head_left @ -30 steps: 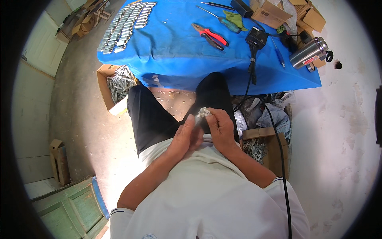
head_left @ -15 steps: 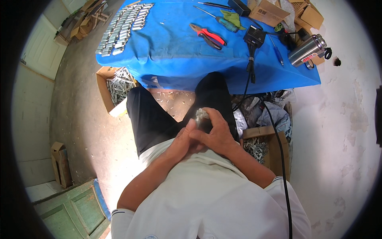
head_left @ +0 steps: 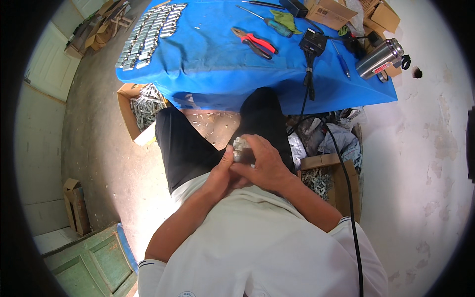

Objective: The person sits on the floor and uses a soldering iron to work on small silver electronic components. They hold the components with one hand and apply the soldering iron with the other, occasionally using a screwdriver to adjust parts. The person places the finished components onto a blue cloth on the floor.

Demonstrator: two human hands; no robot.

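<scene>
Pale part (head_left: 239, 145): held over the lap (head_left: 190, 153), between left hand (head_left: 217, 174) and right hand (head_left: 267, 161). Left grip: thumb closed against its 9 o'clock side, fingers hidden. Right grip: forefinger and thumb curled around it. Pliers (head_left: 247, 37): on the blue table (head_left: 210, 54), 12 o'clock. Box (head_left: 127, 113) of metal pieces (head_left: 144, 105): 10 o'clock.

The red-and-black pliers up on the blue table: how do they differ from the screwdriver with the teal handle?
The pliers have two handles, one red and one black; the screwdriver has a single teal one.
The pliers end in a short, broad head; the screwdriver in a long, thin shaft.
The pliers lie nearer the person; the screwdriver lies farther back, by a green cloth.
Both point toward the picture's upper left.
</scene>
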